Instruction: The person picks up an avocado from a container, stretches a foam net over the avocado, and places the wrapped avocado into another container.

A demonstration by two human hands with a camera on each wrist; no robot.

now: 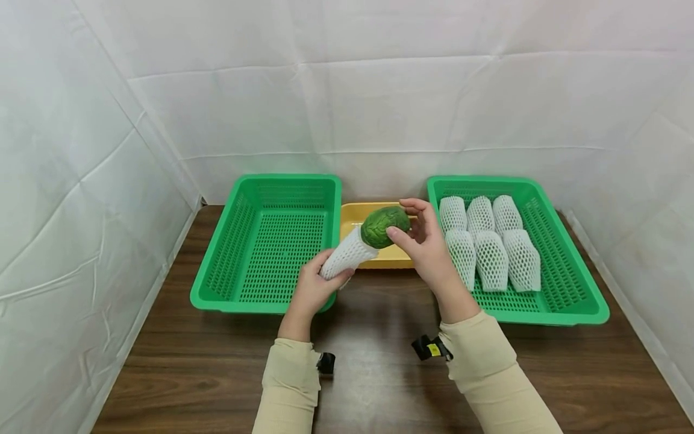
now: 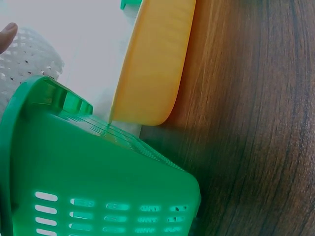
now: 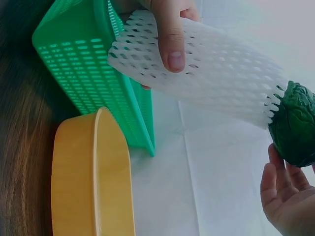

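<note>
Over the tabletop, my left hand (image 1: 313, 284) grips the lower end of a white foam net sleeve (image 1: 347, 253), its thumb laid along the mesh. Out of the sleeve's upper mouth sticks a green, wrinkled oval vegetable (image 1: 382, 226), like a small cabbage head. My right hand (image 1: 431, 250) holds that exposed end between thumb and fingers. In the right wrist view the sleeve's cut edge (image 3: 275, 103) fits around the vegetable (image 3: 298, 125), with fingertips against its underside. In the left wrist view only a fingertip (image 2: 7, 37) and part of the mesh show.
A green basket (image 1: 217, 283) with nothing in it stands left. At right, another green basket (image 1: 575, 301) holds several net-sleeved pieces (image 1: 492, 253) in two rows. A yellow tray (image 1: 387, 263) sits between them, partly behind the hands. White cloth (image 1: 379, 108) encloses the wooden table (image 1: 374, 361).
</note>
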